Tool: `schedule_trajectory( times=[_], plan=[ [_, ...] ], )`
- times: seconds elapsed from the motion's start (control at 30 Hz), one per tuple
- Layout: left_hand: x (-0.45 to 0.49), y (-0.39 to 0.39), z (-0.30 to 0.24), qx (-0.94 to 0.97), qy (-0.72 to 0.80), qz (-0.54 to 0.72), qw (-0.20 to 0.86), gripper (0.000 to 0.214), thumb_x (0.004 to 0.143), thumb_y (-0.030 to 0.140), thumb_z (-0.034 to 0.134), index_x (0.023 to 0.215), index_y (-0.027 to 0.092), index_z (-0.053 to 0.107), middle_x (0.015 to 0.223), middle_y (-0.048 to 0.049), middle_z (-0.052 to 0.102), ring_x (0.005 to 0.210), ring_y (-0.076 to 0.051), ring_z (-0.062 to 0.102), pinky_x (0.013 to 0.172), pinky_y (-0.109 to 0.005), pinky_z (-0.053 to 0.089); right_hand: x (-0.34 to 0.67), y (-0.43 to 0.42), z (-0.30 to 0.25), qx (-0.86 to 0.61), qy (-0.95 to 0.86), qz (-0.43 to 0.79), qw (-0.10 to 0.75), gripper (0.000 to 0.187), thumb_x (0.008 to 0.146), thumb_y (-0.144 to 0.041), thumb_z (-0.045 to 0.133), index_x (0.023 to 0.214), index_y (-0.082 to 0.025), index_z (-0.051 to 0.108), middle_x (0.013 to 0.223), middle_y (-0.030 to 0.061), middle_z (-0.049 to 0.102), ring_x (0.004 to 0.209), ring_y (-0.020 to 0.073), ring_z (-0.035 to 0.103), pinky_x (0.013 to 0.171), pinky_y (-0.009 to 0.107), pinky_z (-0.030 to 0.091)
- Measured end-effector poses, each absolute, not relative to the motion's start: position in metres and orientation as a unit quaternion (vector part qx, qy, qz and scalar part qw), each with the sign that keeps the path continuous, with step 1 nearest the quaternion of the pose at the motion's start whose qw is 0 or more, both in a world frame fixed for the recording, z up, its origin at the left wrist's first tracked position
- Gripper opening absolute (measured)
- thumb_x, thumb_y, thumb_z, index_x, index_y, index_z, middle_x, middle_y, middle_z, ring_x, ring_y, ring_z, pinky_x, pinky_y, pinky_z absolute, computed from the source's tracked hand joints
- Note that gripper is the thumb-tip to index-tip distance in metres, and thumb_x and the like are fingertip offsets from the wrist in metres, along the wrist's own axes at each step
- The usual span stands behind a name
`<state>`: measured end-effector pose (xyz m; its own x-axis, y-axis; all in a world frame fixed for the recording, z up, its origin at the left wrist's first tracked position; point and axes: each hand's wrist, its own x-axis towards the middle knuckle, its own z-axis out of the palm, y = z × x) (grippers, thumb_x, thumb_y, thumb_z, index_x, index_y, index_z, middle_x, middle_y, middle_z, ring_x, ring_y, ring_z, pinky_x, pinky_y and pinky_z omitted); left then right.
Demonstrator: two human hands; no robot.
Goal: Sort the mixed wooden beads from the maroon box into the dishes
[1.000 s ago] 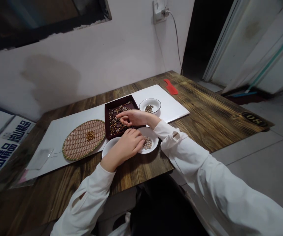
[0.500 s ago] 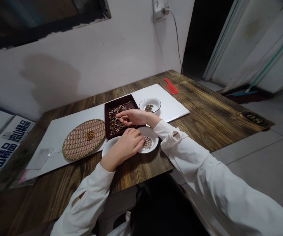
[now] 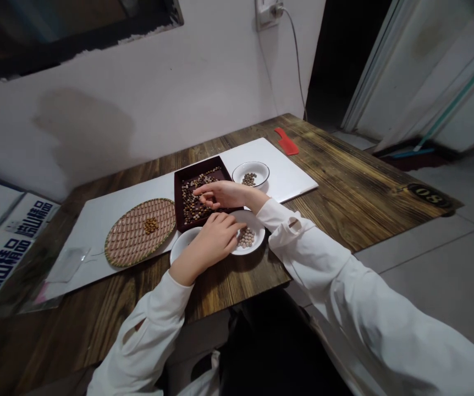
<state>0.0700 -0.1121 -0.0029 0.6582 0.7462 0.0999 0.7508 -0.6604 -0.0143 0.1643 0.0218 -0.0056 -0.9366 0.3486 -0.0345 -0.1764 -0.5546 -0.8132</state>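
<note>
The right hand (image 3: 226,195) extends over the dark maroon tray (image 3: 198,166), which holds a dense layer of mixed brown and pale beads (image 3: 191,202). Its grip is narrowed, with the fingertips (image 3: 198,192) converging at the beads in the tray's left half; whether a bead is pinched between them cannot be determined from this view.

The left hand (image 3: 214,240) is curled, its fingers loosely pressed together, above the gap between two white bowls. Its grip shows no held item, and its closure cannot be determined. The right-hand white bowl (image 3: 257,234) contains pale beads (image 3: 246,237); the left-hand white bowl (image 3: 183,247) is mostly covered by the hand.

A third white bowl (image 3: 251,166) with beads (image 3: 249,179) stands behind the tray. A round woven mat (image 3: 127,236) carrying small brown beads (image 3: 150,225) lies to the tray's left. These items sit on a white board (image 3: 280,165) on the wooden bench (image 3: 344,209). A red plastic cleaver-shaped implement (image 3: 286,141) lies beyond the board.
</note>
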Motion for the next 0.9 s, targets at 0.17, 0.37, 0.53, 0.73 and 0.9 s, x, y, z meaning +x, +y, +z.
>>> schedule_trajectory(
  times=[0.17,0.37,0.53,0.73,0.9],
  plan=[
    [0.072,-0.11,-0.005,-0.908,-0.416,-0.017,0.055,0.034,0.09,0.026,0.041,0.119,0.021,0.058,0.1,-0.0077,0.058,0.098,-0.024,0.047,0.089,-0.042,0.034,0.165,0.019,-0.002,-0.104,-0.45,0.873,0.154,0.018,0.089,-0.017,0.041,0.09,-0.013,0.059,0.067,0.0013,0.052,0.059,0.0067,0.044,0.047,0.015,0.032],
    [0.072,-0.111,-0.003,-0.908,-0.416,-0.027,0.044,0.033,0.091,0.027,0.04,0.115,0.022,0.061,0.096,-0.0077,0.055,0.095,-0.024,0.047,0.088,-0.042,0.035,0.164,0.019,-0.004,-0.107,-0.449,0.873,0.157,0.017,0.088,-0.017,0.043,0.09,-0.014,0.06,0.067,0.0015,0.052,0.058,0.007,0.041,0.046,0.017,0.03],
    [0.071,-0.111,-0.003,-0.909,-0.414,-0.032,0.035,0.031,0.09,0.027,0.041,0.112,0.023,0.062,0.095,-0.0073,0.054,0.093,-0.023,0.047,0.087,-0.041,0.035,0.163,0.021,-0.006,-0.097,-0.457,0.869,0.159,0.016,0.087,-0.018,0.045,0.089,-0.014,0.06,0.067,0.0014,0.052,0.059,0.0071,0.043,0.047,0.017,0.031],
    [0.071,-0.111,-0.002,-0.907,-0.418,-0.035,0.032,0.027,0.09,0.024,0.04,0.107,0.019,0.061,0.095,-0.0076,0.053,0.092,-0.023,0.046,0.086,-0.04,0.037,0.163,0.022,-0.007,-0.091,-0.46,0.869,0.158,0.017,0.088,-0.018,0.044,0.09,-0.014,0.06,0.067,0.0013,0.053,0.059,0.0071,0.044,0.048,0.017,0.034],
    [0.071,-0.111,0.0,-0.91,-0.412,-0.024,0.035,0.025,0.091,0.025,0.038,0.097,0.016,0.061,0.093,-0.0083,0.052,0.092,-0.023,0.046,0.086,-0.04,0.038,0.163,0.025,-0.012,-0.077,-0.46,0.87,0.159,0.017,0.088,-0.017,0.044,0.092,-0.012,0.06,0.07,0.0015,0.054,0.06,0.0063,0.046,0.049,0.016,0.036]
  ],
)
